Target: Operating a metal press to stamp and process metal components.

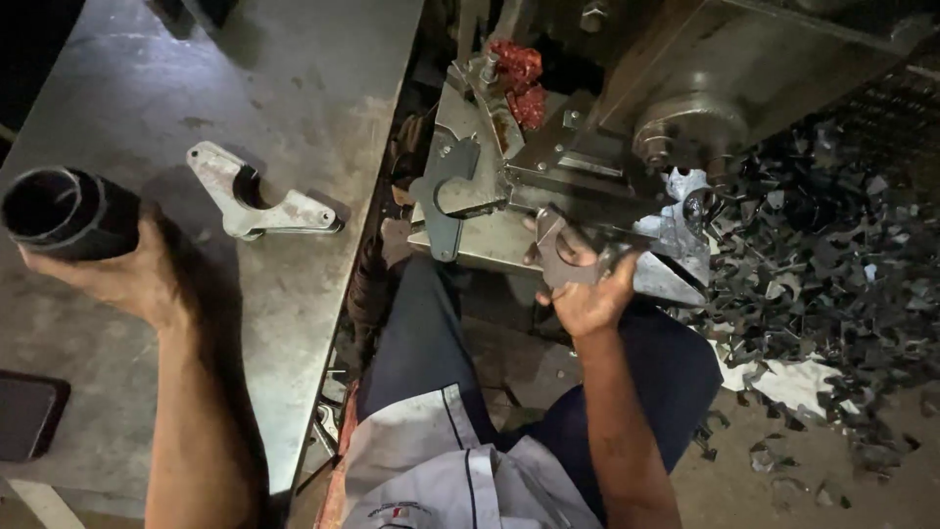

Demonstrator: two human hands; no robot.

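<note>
Nearest me, my left hand [117, 269] clamps a black tube [64, 211] over the surface [294, 88]. Right of the tube lies a bracket [250, 201]; further right, my right hand [587, 294] clamps a second bracket [563, 250] against the machine [705, 88].

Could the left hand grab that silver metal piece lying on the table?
Probably not right away. The left hand is already wrapped around a black tube, so it is full. The metal piece lies close by on the table with nothing between them, so only the tube hinders.
</note>
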